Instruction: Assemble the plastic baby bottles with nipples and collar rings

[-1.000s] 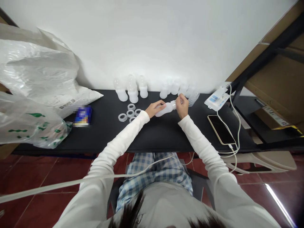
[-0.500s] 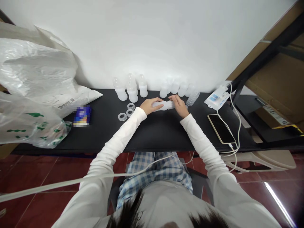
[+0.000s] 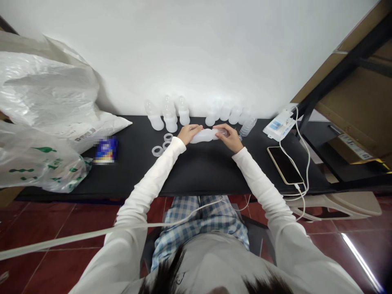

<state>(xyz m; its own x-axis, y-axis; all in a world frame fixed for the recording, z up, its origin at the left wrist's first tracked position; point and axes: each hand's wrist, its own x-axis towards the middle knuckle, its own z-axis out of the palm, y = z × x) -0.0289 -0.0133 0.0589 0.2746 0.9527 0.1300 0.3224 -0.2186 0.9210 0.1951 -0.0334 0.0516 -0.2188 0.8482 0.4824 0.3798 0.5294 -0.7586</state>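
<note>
A white baby bottle (image 3: 202, 136) lies sideways just above the black table, between my two hands. My left hand (image 3: 189, 133) is closed round its base end. At the other end, my right hand (image 3: 229, 138) grips the clear cap (image 3: 224, 132), with fingers over the neck. Beyond my left hand stand several white bottles with clear domed caps (image 3: 170, 114). Several white bottles (image 3: 210, 116) stand against the wall past my right hand. Next to them leans a stack of clear caps (image 3: 248, 127). White rings (image 3: 157, 151) lie left of my left hand, one partly hidden by my sleeve.
Large plastic bags (image 3: 45, 94) and a blue packet (image 3: 106, 150) occupy the table's left side. On the right are a white power strip (image 3: 280, 123), a phone (image 3: 285, 165) and loose white cables. A black shelf frame (image 3: 346, 61) with cardboard boxes borders the right.
The bottle has shifted slightly left with my left hand. My right hand's fingers have moved from lying over the cap end to gripping it near the neck.
</note>
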